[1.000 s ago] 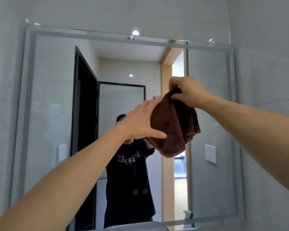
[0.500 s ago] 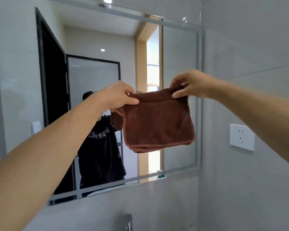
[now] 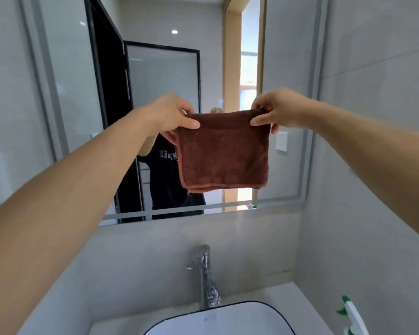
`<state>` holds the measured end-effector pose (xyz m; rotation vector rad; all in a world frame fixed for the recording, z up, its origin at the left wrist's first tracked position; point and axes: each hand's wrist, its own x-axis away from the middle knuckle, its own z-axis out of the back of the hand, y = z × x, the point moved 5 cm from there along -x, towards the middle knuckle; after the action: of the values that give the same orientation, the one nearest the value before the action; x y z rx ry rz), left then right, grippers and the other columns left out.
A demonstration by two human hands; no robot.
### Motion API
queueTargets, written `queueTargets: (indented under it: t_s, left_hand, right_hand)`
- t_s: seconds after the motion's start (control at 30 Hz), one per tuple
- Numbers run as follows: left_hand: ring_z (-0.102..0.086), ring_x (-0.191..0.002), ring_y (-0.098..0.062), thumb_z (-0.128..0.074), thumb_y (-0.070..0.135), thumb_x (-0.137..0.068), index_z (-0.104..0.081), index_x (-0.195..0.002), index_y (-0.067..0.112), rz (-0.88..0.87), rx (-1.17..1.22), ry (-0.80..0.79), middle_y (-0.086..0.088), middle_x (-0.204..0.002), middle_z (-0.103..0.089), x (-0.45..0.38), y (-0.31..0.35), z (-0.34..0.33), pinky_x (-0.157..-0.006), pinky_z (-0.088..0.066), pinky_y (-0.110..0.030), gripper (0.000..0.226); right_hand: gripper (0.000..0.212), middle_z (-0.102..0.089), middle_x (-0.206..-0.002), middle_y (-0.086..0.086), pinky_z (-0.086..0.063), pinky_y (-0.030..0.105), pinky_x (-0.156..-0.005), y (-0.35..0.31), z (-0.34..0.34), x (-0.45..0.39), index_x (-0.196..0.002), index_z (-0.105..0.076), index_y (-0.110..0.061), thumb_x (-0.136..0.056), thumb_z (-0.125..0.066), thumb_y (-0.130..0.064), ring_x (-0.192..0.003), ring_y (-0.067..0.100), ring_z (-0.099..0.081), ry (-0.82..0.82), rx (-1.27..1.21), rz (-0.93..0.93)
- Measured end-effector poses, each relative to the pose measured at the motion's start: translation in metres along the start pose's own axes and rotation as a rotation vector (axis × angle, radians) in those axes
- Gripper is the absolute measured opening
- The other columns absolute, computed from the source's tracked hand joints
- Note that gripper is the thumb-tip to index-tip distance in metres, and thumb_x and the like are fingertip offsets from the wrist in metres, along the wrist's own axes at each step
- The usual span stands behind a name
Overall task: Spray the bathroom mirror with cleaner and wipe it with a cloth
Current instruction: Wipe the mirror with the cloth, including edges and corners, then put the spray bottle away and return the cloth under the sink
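A brown cloth (image 3: 224,153) hangs folded in a flat square in front of the lower part of the mirror (image 3: 58,105). My left hand (image 3: 172,114) pinches its top left corner, and my right hand (image 3: 273,112) pinches its top right corner. The cloth is stretched between them, away from the glass. The white and green spray bottle (image 3: 352,315) stands on the counter at the bottom right, only its head in view. The mirror reflects a person in a black shirt and a dark door.
A chrome tap (image 3: 206,274) rises behind a white basin (image 3: 228,317) with a dark rim at the bottom centre. A grey tiled wall (image 3: 373,117) closes the right side. A white switch plate shows in the mirror near my right hand.
The cloth was bunched in my right hand; both hands have since spread it flat by its top corners. My view has tilted down, bringing the tap, basin and spray bottle into sight.
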<state>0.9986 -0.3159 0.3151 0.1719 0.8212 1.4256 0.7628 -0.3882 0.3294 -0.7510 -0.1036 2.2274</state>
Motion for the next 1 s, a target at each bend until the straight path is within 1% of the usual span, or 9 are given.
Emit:
queueTargets:
  t_s: [0.1, 0.2, 0.4, 0.5, 0.57, 0.67, 0.8, 0.93, 1.0]
  left_hand:
    - [-0.074, -0.080, -0.024, -0.069, 0.014, -0.094, -0.071, -0.101, 0.013, 0.063, -0.013, 0.018, -0.010, -0.107, -0.073, 0.023, -0.007, 0.003, -0.069, -0.064, -0.044, 0.007]
    - [-0.075, -0.089, -0.032, -0.070, 0.016, -0.095, -0.071, -0.096, 0.016, 0.122, -0.058, 0.033, -0.015, -0.105, -0.073, 0.048, -0.009, 0.001, -0.077, -0.063, -0.050, 0.002]
    - [-0.073, -0.075, -0.024, -0.072, 0.011, -0.092, -0.072, -0.102, 0.009, 0.249, -0.042, 0.094, -0.019, -0.101, -0.074, 0.107, -0.014, -0.013, -0.056, -0.063, -0.034, 0.011]
    - [-0.073, -0.076, -0.024, -0.074, 0.009, -0.090, -0.072, -0.106, 0.003, 0.326, -0.013, 0.112, -0.020, -0.098, -0.074, 0.140, -0.031, -0.022, -0.055, -0.062, -0.031, 0.017]
    - [-0.073, -0.081, -0.028, -0.074, 0.011, -0.090, -0.072, -0.101, 0.007, 0.374, -0.008, 0.116, -0.019, -0.098, -0.074, 0.163, -0.046, -0.032, -0.062, -0.063, -0.037, 0.012]
    - [-0.071, -0.087, -0.030, -0.072, 0.013, -0.092, -0.068, -0.095, 0.012, 0.434, 0.038, 0.104, -0.016, -0.101, -0.072, 0.202, -0.073, -0.055, -0.073, -0.062, -0.047, 0.005]
    - [-0.067, -0.075, -0.026, -0.066, 0.009, -0.095, -0.062, -0.101, 0.008, 0.488, 0.103, 0.086, -0.015, -0.100, -0.068, 0.261, -0.111, -0.096, -0.070, -0.062, -0.049, 0.007]
    - [-0.065, -0.074, -0.027, -0.065, 0.005, -0.095, -0.063, -0.095, 0.009, 0.541, 0.130, 0.037, -0.017, -0.094, -0.068, 0.313, -0.145, -0.125, -0.071, -0.059, -0.052, 0.005]
    - [-0.063, -0.070, -0.026, -0.066, 0.004, -0.094, -0.062, -0.086, 0.015, 0.568, 0.150, 0.019, -0.015, -0.090, -0.067, 0.332, -0.159, -0.133, -0.071, -0.059, -0.050, 0.014]
  right_hand:
    - [0.007, -0.068, -0.101, 0.011, -0.063, 0.032, -0.064, -0.002, -0.021, 0.003, -0.093, -0.067, -0.013, -0.091, -0.073, -0.015, -0.079, 0.028, -0.073, -0.055, -0.181, 0.000]
    - [0.006, -0.064, -0.103, 0.012, -0.064, 0.036, -0.064, -0.006, -0.038, 0.016, -0.090, -0.067, -0.013, -0.091, -0.072, -0.009, -0.086, 0.030, -0.071, -0.109, -0.333, 0.001]
    - [0.013, -0.061, -0.097, 0.007, -0.064, 0.043, -0.071, -0.012, -0.076, 0.048, -0.082, -0.067, -0.011, -0.089, -0.072, -0.002, -0.094, 0.031, -0.067, -0.187, -0.553, 0.028]
    - [0.006, -0.064, -0.101, 0.013, -0.064, 0.041, -0.072, -0.017, -0.102, 0.066, -0.089, -0.068, -0.009, -0.090, -0.071, -0.003, -0.092, 0.029, -0.069, -0.216, -0.563, 0.041]
    - [0.005, -0.066, -0.098, 0.011, -0.064, 0.038, -0.071, -0.023, -0.120, 0.081, -0.094, -0.068, -0.007, -0.090, -0.071, -0.006, -0.089, 0.025, -0.071, -0.234, -0.557, 0.043]
    - [0.004, -0.066, -0.092, 0.007, -0.064, 0.033, -0.067, -0.028, -0.153, 0.113, -0.092, -0.068, -0.010, -0.090, -0.072, -0.010, -0.084, 0.021, -0.071, -0.269, -0.526, 0.041]
    - [0.014, -0.067, -0.088, 0.007, -0.062, 0.026, -0.060, -0.034, -0.209, 0.160, -0.081, -0.064, -0.018, -0.090, -0.073, -0.011, -0.077, 0.019, -0.072, -0.298, -0.499, 0.034]
    - [0.008, -0.071, -0.084, 0.017, -0.063, 0.047, -0.072, -0.033, -0.274, 0.203, -0.088, -0.067, -0.006, -0.089, -0.074, -0.010, -0.068, 0.027, -0.075, -0.400, -0.512, -0.007]
    - [0.012, -0.066, -0.074, 0.010, -0.062, 0.051, -0.073, -0.036, -0.298, 0.221, -0.080, -0.065, -0.011, -0.088, -0.074, -0.008, -0.065, 0.028, -0.074, -0.438, -0.538, -0.023]
